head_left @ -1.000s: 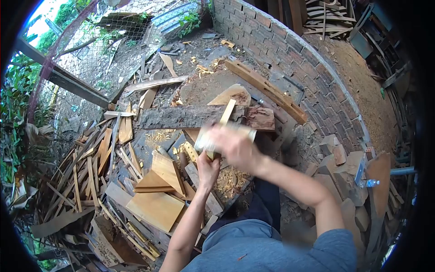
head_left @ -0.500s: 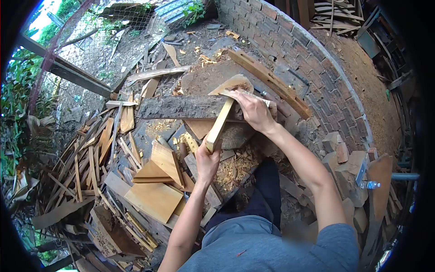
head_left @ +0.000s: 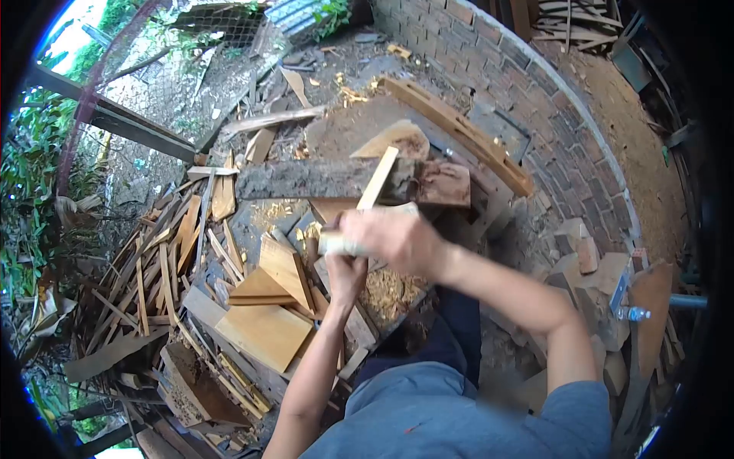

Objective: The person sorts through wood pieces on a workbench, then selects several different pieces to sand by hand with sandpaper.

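Observation:
A pale, narrow wooden stick (head_left: 379, 179) slants up and away from my left hand (head_left: 346, 272), which is closed round its near end. My right hand (head_left: 391, 236) lies across the lower part of the stick, just above my left hand, and motion smears it. Its fingers are curled over a pale, flat thing (head_left: 333, 243) whose kind I cannot make out. Beyond the stick's far end lies a thick, bark-covered plank (head_left: 306, 180) with a reddish cut end. A rounded, light wood offcut (head_left: 394, 141) rests behind that plank.
Cut boards (head_left: 264, 335) lie at lower left, beside a heap of wood strips (head_left: 145, 268). A slotted beam (head_left: 459, 138) leans near the curved brick wall (head_left: 527, 99). Wood blocks (head_left: 585, 279) and a plastic bottle (head_left: 633, 314) are at right. Wood chips (head_left: 394, 294) cover the ground before my legs.
My right hand has moved down the stick toward me, from its far end to just above my left hand. The left hand stays nearly where it was, still holding the stick.

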Demonstrator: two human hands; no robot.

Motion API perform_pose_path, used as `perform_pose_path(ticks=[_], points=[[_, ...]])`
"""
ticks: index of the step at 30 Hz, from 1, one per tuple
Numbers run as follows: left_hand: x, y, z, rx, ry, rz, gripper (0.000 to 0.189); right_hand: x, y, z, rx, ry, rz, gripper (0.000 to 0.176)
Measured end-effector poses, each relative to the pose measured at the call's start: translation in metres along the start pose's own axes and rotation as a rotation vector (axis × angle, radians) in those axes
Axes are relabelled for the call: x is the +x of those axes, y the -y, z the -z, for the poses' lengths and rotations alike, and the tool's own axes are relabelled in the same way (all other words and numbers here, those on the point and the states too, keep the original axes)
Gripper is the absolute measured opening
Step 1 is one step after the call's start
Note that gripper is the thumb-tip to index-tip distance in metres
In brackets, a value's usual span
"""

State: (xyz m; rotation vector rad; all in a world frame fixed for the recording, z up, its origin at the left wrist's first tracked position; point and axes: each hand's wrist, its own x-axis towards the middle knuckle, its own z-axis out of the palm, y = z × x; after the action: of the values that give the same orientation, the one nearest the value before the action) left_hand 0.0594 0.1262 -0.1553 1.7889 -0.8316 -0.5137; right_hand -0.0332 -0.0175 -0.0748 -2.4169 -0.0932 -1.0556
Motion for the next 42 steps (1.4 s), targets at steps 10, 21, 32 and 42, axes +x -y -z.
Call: perform_pose_path(ticks=[10, 21, 32, 42], points=[[0.003, -0.019, 0.000, -0.097, -0.015, 0.105, 0.022, 0.002, -0.036, 0.024, -0.404, 0.117, -0.195, 0.024], [0.021, -0.050, -0.006, -1.195, -0.016, 0.686, 0.046, 0.008, -0.056, 0.005, -0.416, 0.249, -0.383, 0.033], [0.029, -0.056, -0.011, -1.039, -0.197, 0.678, 0.041, 0.003, -0.009, -0.018, -0.446, 0.097, 0.057, 0.040], [0.021, -0.051, 0.003, -1.202, 0.007, 0.644, 0.054, 0.004, -0.103, 0.003, -0.322, 0.161, -0.438, 0.030]])
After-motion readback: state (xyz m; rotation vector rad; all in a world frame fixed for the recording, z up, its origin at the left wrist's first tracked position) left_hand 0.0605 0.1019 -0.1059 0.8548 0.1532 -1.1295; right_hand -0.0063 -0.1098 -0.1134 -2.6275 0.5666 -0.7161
